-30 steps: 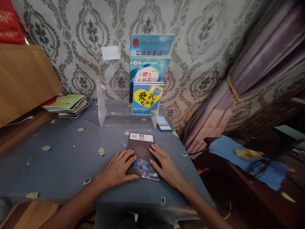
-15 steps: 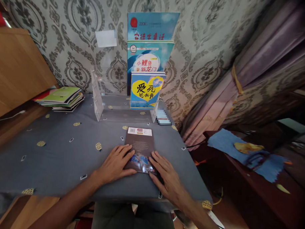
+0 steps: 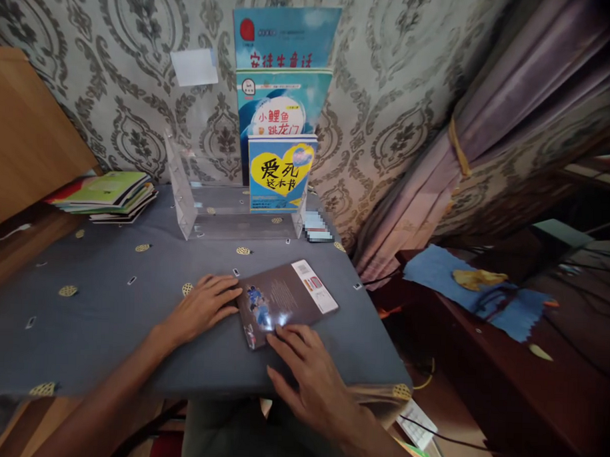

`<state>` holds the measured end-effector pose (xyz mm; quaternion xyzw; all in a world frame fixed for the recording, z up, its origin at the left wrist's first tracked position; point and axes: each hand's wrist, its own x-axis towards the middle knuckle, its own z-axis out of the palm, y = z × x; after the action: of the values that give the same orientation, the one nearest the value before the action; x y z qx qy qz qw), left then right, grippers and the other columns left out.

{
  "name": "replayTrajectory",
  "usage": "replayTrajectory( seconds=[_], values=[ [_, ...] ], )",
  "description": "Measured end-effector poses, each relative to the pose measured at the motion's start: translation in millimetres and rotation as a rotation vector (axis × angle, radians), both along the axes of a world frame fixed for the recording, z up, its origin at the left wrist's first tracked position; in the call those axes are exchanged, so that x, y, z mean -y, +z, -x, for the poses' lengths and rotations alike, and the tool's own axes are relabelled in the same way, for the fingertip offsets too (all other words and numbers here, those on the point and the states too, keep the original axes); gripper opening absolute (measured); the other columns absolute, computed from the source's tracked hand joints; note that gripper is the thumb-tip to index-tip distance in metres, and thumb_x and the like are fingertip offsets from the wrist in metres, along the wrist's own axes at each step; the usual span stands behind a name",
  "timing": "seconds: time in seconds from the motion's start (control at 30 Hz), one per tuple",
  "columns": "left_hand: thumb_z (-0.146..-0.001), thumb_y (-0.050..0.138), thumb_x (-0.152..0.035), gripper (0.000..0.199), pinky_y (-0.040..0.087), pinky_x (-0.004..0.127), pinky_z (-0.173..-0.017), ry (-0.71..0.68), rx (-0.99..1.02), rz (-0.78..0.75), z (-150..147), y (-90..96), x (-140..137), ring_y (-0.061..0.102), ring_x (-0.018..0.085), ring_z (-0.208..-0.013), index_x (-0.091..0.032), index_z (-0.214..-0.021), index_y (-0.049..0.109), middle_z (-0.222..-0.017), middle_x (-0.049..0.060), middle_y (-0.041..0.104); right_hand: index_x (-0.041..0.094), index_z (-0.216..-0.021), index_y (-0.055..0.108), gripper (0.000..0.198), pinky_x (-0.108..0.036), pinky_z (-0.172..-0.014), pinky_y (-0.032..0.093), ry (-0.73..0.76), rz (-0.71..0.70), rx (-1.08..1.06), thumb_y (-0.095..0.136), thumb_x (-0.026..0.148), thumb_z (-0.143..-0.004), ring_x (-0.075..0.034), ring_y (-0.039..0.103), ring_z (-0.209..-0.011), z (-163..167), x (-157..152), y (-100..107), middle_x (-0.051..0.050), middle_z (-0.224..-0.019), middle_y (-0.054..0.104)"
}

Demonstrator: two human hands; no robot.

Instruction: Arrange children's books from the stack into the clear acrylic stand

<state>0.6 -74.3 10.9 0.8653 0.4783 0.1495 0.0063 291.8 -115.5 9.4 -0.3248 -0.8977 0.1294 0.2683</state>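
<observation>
I seem to be turning the dark book [image 3: 286, 300], back cover up on the surface [image 3: 106, 321] before the clear stand [image 3: 239, 227]; my left hand [image 3: 201, 309] and right hand [image 3: 307, 375] are unclenched, fingertips at its left and near edges, gripping nothing. Turning it further would call for light, opposed fingertip pushes. Half a second ago its barcode strip faced the stand; now it points rightward.

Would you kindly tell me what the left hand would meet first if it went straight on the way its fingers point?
Most likely the dark book: its edge lies right ahead of the left hand, so close that I cannot tell whether they already touch.
</observation>
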Motion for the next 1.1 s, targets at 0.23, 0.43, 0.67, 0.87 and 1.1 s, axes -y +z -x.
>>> replayTrajectory(
  seconds=[0.23, 0.43, 0.67, 0.87, 1.1],
  values=[
    [-0.105, 0.038, -0.035, 0.037, 0.052, 0.046, -0.101, 0.119, 0.026, -0.044, -21.0, -2.6, 10.6, 0.064, 0.025, -0.118, -0.019, -0.129, 0.061, -0.134, 0.010, 0.065, 0.018, -0.121, 0.067, 0.028, -0.046, -0.096, 0.051, 0.105, 0.103, 0.046, 0.055, 0.026, -0.097, -0.026, 0.061, -0.107, 16.2, -27.1, 13.8, -0.011, -0.110, 0.073],
    [-0.103, 0.042, -0.038, 0.036, 0.051, 0.049, -0.103, 0.189, 0.058, -0.073, -33.5, -8.8, 17.6, 0.063, 0.026, -0.121, -0.019, -0.130, 0.058, -0.136, 0.013, 0.063, 0.016, -0.133, 0.061, 0.035, -0.048, -0.111, 0.040, 0.161, 0.074, 0.174, 0.051, 0.024, -0.100, -0.026, 0.051, -0.133, 38.6, -73.8, 16.2, -0.014, -0.140, 0.061],
    [-0.102, 0.045, -0.035, 0.035, 0.050, 0.049, -0.105, 0.190, 0.090, -0.078, -34.6, -10.3, 18.6, 0.061, 0.027, -0.123, -0.019, -0.130, 0.057, -0.138, 0.012, 0.063, 0.015, -0.138, 0.057, 0.040, -0.049, -0.113, 0.039, 0.145, 0.057, 0.213, 0.049, 0.021, -0.100, -0.026, 0.049, -0.138, 60.9, -101.8, 8.7, -0.016, -0.144, 0.058],
    [-0.104, 0.041, -0.035, 0.036, 0.049, 0.047, -0.106, 0.197, 0.071, -0.082, -35.2, -11.1, 19.3, 0.060, 0.026, -0.126, -0.019, -0.131, 0.058, -0.138, 0.013, 0.063, 0.011, -0.138, 0.058, 0.040, -0.051, -0.117, 0.036, 0.172, 0.046, 0.202, 0.047, 0.024, -0.101, -0.028, 0.044, -0.143, 46.9, -80.6, 5.1, -0.017, -0.145, 0.057],
    [-0.103, 0.041, -0.047, 0.046, 0.046, 0.047, -0.108, 0.238, 0.009, -0.022, -34.5, -6.2, 21.7, 0.055, 0.027, -0.132, -0.020, -0.135, 0.057, -0.143, 0.012, 0.060, 0.021, -0.137, 0.060, 0.038, -0.048, -0.117, 0.037, 0.245, 0.124, 0.108, 0.047, 0.024, -0.101, -0.023, 0.048, -0.140, 9.1, -56.5, 5.5, -0.011, -0.140, 0.063]
  ],
)
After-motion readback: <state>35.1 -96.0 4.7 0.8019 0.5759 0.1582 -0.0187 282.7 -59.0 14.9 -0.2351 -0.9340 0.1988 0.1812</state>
